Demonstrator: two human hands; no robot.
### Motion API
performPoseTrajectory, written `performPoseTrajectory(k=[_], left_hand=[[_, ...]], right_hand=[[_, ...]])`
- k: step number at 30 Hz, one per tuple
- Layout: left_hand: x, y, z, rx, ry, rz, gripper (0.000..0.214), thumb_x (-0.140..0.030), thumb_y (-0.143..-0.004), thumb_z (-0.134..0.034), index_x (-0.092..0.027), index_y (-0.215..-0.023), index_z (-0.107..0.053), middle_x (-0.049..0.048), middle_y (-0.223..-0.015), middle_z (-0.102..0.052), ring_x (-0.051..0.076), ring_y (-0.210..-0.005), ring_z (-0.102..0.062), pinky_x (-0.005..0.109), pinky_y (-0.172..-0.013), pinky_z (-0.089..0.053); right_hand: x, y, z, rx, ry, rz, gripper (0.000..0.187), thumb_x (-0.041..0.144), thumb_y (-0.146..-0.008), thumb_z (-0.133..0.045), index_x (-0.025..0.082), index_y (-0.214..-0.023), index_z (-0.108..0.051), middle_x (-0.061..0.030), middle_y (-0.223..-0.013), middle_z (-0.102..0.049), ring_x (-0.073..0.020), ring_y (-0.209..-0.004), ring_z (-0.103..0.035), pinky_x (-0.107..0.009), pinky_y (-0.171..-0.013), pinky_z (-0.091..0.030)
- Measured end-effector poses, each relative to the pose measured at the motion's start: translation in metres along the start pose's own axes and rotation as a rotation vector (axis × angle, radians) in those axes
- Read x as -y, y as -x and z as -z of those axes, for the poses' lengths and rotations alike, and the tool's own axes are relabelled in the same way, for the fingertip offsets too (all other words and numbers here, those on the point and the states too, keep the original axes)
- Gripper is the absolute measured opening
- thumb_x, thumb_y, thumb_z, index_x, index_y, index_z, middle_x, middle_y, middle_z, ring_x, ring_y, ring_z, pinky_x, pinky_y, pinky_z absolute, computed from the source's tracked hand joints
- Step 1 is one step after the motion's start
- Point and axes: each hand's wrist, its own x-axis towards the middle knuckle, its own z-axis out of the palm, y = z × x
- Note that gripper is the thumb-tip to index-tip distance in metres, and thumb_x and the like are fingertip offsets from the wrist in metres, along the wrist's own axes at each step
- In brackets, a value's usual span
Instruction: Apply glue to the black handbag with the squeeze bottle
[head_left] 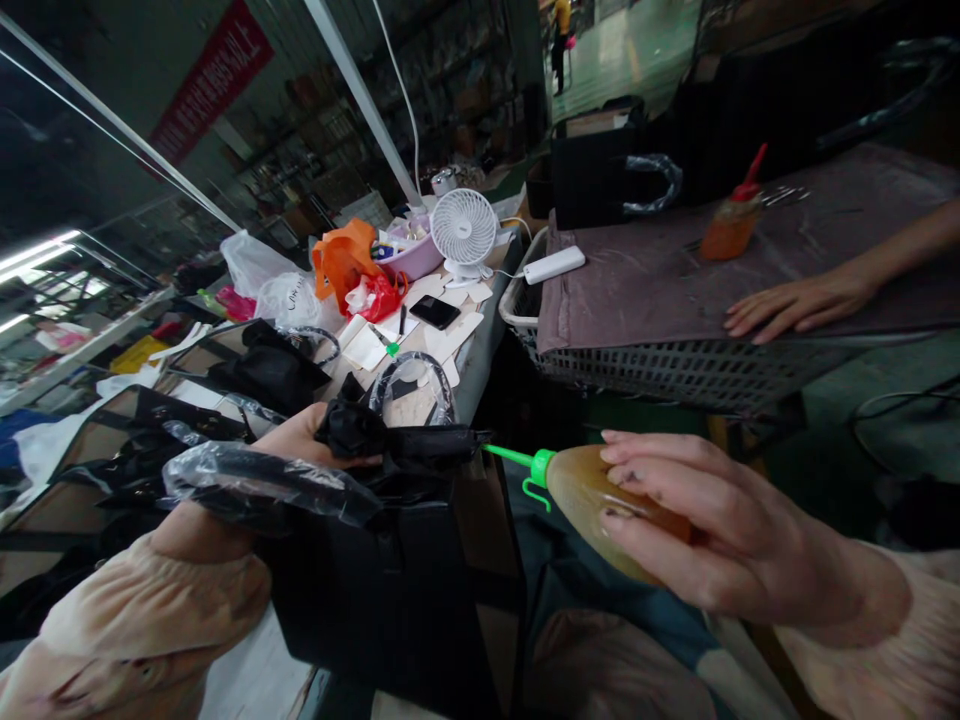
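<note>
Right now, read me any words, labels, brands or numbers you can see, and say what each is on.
No text can be read.
Red banner, upper left: lettering too blurred to read.
White plastic bag: dark print too small to read.
Squeeze bottle in the right hand: no label shows.
Black bag held by the left hand: no print shows.
</note>
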Motion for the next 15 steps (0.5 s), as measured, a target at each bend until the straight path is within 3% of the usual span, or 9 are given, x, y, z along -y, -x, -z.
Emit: performPoseTrajectory(k=[3,5,10,15], left_hand=[[0.001,0.000,0.001,0.003,0.006,0.015,0.011,-0.025,-0.053,-0.077,-0.017,-0.060,-0.073,0.0009,-0.059,-0.072,0.016,-0.055,-0.062,0.022,-0.052,-0.054],[0.001,-0.001,0.002,0.004,0.004,0.019,0.011,-0.024,-0.053,-0.077,-0.017,-0.060,-0.073,0.0006,-0.059,-0.072,0.015,-0.054,-0.061,0.021,-0.052,-0.053],[0.003,-0.003,0.003,0.015,-0.012,-0.018,0.009,-0.024,-0.056,-0.076,-0.017,-0.061,-0.071,-0.0018,-0.057,-0.071,0.013,-0.052,-0.060,0.020,-0.049,-0.052],[0.003,-0.004,0.004,0.009,-0.027,-0.001,0.013,-0.025,-0.057,-0.077,-0.016,-0.064,-0.071,-0.0007,-0.060,-0.071,0.015,-0.055,-0.060,0.021,-0.050,-0.053]], right_hand=[[-0.001,-0.011,0.008,0.126,-0.043,-0.012,0.042,0.004,-0.077,-0.070,0.040,-0.099,-0.070,0.0076,-0.088,-0.074,-0.0202,-0.103,-0.071,-0.043,-0.102,-0.054],[-0.004,-0.013,0.011,0.177,0.022,0.055,0.041,0.005,-0.078,-0.070,0.041,-0.100,-0.070,0.0084,-0.092,-0.074,-0.0195,-0.105,-0.070,-0.044,-0.103,-0.054],[-0.003,-0.013,0.018,0.112,0.264,0.363,0.042,0.003,-0.075,-0.072,0.034,-0.102,-0.071,0.0036,-0.091,-0.074,-0.0224,-0.104,-0.070,-0.044,-0.101,-0.055],[0.004,-0.009,0.023,0.101,0.279,0.383,0.033,0.009,-0.075,-0.073,0.033,-0.098,-0.073,0.0023,-0.085,-0.074,-0.0240,-0.102,-0.071,-0.045,-0.102,-0.054]])
